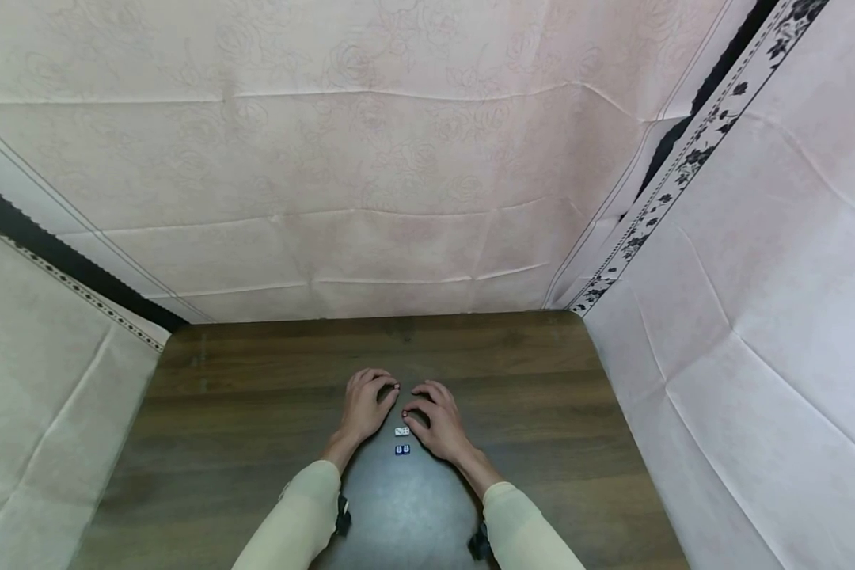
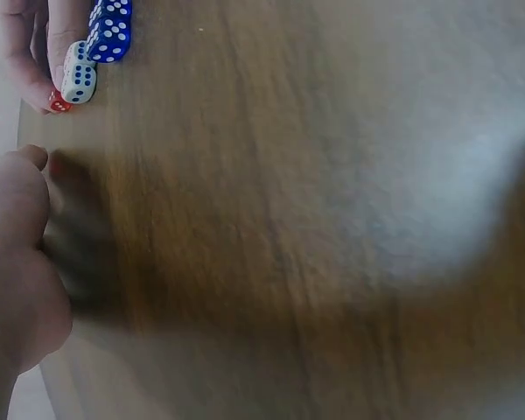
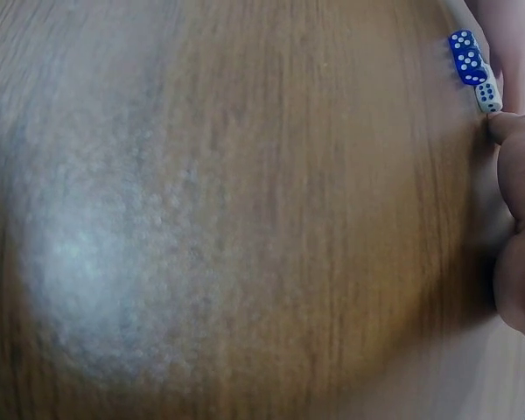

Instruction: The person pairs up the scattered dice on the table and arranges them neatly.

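My left hand [image 1: 366, 406] pinches a small red die between thumb and forefinger; only a red speck of it shows at the fingertips in the head view. Just to the right, my right hand [image 1: 439, 423] pinches another red die [image 2: 59, 102] close to the tabletop. Beside that die lie white dice [image 1: 402, 431] with dark pips, a pair set side by side. Nearer to me in the head view is a pair of blue dice [image 1: 402, 450] with white pips. Both pairs sit between the two hands. In the right wrist view the right fingers hide the red die.
The brown wood-grain table [image 1: 256, 396] has a far edge and rounded corners. Pale patterned cloth [image 1: 399, 158] hangs beyond it, with more cloth [image 1: 755, 317] at the right and left. A bright reflection lies on the tabletop between the forearms.
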Available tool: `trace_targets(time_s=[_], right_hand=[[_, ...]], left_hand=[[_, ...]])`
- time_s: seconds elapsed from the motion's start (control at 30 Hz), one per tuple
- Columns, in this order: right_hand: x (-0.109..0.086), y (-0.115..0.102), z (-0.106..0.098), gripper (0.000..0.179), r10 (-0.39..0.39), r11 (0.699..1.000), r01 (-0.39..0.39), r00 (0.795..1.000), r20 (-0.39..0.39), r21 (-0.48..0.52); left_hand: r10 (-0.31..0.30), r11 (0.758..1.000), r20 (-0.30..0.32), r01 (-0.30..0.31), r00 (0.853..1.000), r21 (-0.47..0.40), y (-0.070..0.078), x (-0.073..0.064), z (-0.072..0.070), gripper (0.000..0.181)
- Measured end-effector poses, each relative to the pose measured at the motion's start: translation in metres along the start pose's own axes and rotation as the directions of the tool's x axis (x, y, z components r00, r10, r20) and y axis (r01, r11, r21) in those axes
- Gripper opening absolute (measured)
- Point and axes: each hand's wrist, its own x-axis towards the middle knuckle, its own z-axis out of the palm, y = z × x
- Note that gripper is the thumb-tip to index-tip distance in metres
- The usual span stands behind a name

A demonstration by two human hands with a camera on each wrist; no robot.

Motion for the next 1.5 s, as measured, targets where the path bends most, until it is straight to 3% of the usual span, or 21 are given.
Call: trace_targets(time_s=[0.3, 0.87, 1.1, 1.3, 1.5], right_hand=[[0.000, 0.000, 0.002, 0.015, -0.025, 1.000, 0.024, 0.999, -0.030, -0.014], [0.001, -0.001, 0.000, 0.014, -0.018, 1.000, 0.017, 1.000, -0.025, -0.012], [0.000, -0.001, 0.001, 0.014, -0.016, 1.000, 0.015, 1.000, -0.025, -0.026], [0.000, -0.001, 0.001, 0.014, -0.021, 0.999, 0.020, 0.999, -0.027, -0.027], [0.000, 0.002, 0.001, 0.018, 0.021, 1.000, -0.021, 0.999, 0.024, -0.001]], left_hand=[[0.037, 0.998, -0.025, -0.038, 0.999, -0.043, -0.001, -0.015, -0.005, 0.009], [0.087, 0.990, -0.004, -0.087, 0.996, -0.115, -0.005, -0.044, -0.010, 0.013], [0.130, 0.985, -0.016, -0.131, 0.991, -0.117, -0.006, -0.048, -0.007, 0.014], [0.129, 0.986, -0.003, -0.129, 0.992, -0.110, -0.007, -0.049, -0.006, 0.014], [0.115, 0.988, 0.010, -0.113, 0.993, -0.107, -0.007, -0.049, -0.006, 0.014]])
